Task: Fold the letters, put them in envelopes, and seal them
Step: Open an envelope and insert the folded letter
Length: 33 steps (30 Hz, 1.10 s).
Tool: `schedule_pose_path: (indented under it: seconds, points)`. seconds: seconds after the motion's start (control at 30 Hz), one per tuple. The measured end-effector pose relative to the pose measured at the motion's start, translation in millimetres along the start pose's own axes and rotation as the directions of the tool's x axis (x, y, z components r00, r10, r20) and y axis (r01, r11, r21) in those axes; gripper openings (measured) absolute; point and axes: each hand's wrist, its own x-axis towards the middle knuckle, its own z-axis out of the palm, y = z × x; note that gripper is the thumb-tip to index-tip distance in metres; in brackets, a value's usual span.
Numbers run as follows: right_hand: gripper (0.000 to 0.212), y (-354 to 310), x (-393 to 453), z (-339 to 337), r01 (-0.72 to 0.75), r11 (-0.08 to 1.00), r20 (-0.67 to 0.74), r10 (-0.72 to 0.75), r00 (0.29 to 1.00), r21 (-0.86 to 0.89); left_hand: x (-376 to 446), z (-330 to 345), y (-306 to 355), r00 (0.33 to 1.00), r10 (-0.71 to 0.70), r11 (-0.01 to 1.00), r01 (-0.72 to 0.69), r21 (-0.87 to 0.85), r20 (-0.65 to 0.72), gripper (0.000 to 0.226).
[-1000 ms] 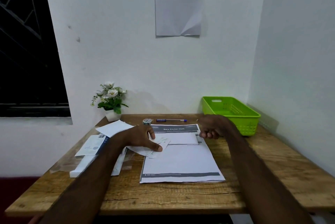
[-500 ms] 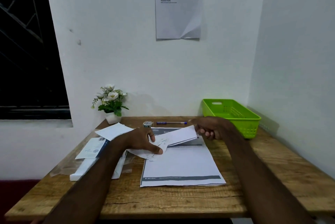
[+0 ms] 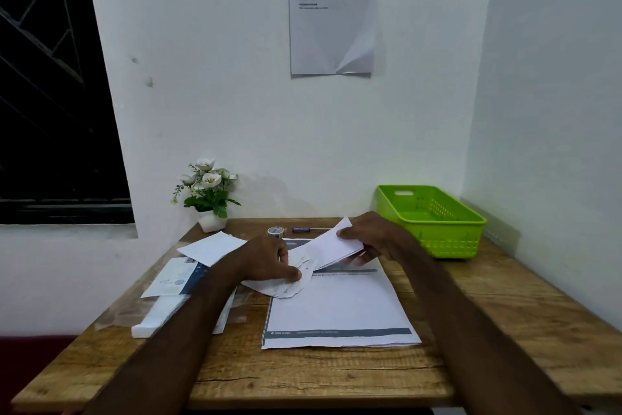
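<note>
Envelope (image 3: 331, 244) now higher, "END GOAL" sheet (image 3: 336, 310) below.

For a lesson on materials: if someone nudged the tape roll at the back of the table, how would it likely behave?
The tape roll seems to lie flat on the table, so it would probably slide, not roll. It looks small, so likely light. Tipped on edge, its round rim could roll toward the pen.

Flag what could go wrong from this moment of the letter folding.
1. The right hand holds the folded letter lifted by one end; its folds could spring open.
2. The left hand presses loose paper scraps lying on the printed sheet; sliding them could shift or crease it.
3. The tape roll and pen lie just behind the hands and could be knocked.
</note>
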Motion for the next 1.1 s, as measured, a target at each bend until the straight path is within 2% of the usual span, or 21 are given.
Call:
schedule_pose_path:
  seconds: [0.13,0.23,0.3,0.43,0.5,0.57,0.67,0.73,0.83,0.97,1.1]
  points:
    - [0.018,-12,-6,-2,0.116,0.993,-0.058,-0.115,0.992,0.012,1,0,-1,0.999,0.038,0.998,-0.036,0.048,-0.035,0.035]
    - [0.019,-21,-10,-9,0.21,0.977,-0.144,-0.211,0.967,-0.026,1,0,-3,0.997,0.049,0.997,-0.046,0.061,-0.063,0.034]
    - [0.021,-25,-13,-16,0.266,0.964,-0.201,-0.259,0.945,0.008,2,1,-5,0.995,0.057,0.997,-0.052,0.058,-0.087,0.034]
    - [0.017,-35,-24,-30,0.349,0.931,-0.357,-0.292,0.887,0.105,4,2,-9,0.994,0.064,0.997,-0.06,0.043,-0.092,0.035]
    - [0.016,-39,-31,-37,0.358,0.918,-0.385,-0.272,0.882,0.172,4,3,-10,0.994,0.068,0.997,-0.066,0.024,-0.09,0.03]
    - [0.014,-40,-36,-44,0.342,0.911,-0.358,-0.248,0.9,0.229,4,3,-11,0.993,0.063,0.998,-0.062,0.009,-0.099,0.028]
    - [0.011,-39,-41,-50,0.256,0.929,-0.24,-0.194,0.951,0.266,3,2,-13,0.99,0.063,0.998,-0.066,-0.021,-0.127,0.024]
    - [0.013,-37,-42,-52,0.178,0.951,-0.159,-0.141,0.977,0.252,2,1,-15,0.986,0.069,0.996,-0.078,-0.051,-0.152,0.014]
    - [0.009,-36,-42,-49,0.091,0.98,-0.059,-0.082,0.995,0.177,2,0,-16,0.991,0.056,0.997,-0.062,-0.043,-0.118,0.014]
    - [0.01,-34,-42,-44,0.035,0.996,-0.044,-0.031,0.999,0.085,1,1,-16,0.997,-0.002,0.979,-0.014,-0.204,-0.079,0.019]
    - [0.013,-32,-41,-42,0.011,0.997,-0.082,-0.004,0.997,0.081,1,1,-16,0.997,-0.027,0.965,0.006,-0.262,-0.075,0.015]
